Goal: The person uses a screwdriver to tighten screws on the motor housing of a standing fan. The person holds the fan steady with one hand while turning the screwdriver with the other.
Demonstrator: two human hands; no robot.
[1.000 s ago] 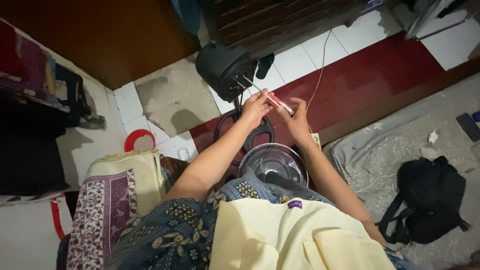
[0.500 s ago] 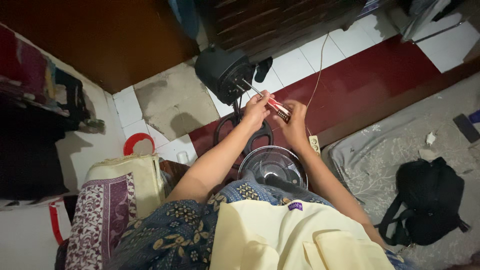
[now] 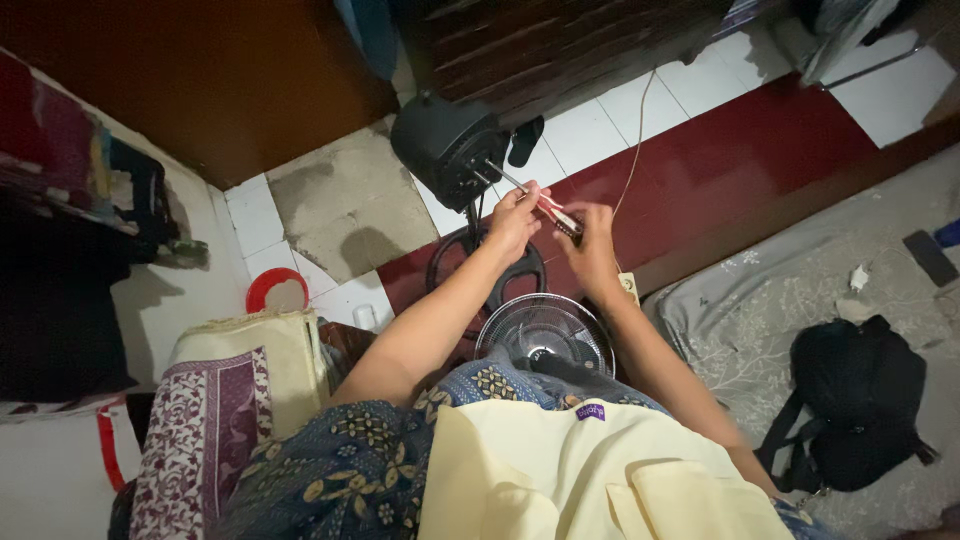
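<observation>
My left hand (image 3: 514, 218) and my right hand (image 3: 592, 243) are raised together over the floor, both closed on a thin screwdriver (image 3: 548, 207) with a red and white handle. Its metal tip reaches toward the black fan motor head (image 3: 445, 148), which lies just beyond my hands. Below my hands a round wire fan guard (image 3: 545, 330) rests near my lap, with a black ring-shaped fan base (image 3: 487, 268) behind it.
A white cord (image 3: 632, 150) runs across the dark red floor (image 3: 730, 170). A black bag (image 3: 858, 400) lies on a grey patterned mat (image 3: 790, 290) at the right. A folded patterned cloth (image 3: 235, 400) and a red ring (image 3: 275, 290) sit at the left. Dark wooden furniture (image 3: 560, 40) stands ahead.
My hands with the screwdriver have shifted slightly left and closer to the fan motor head. The view has tilted a little.
</observation>
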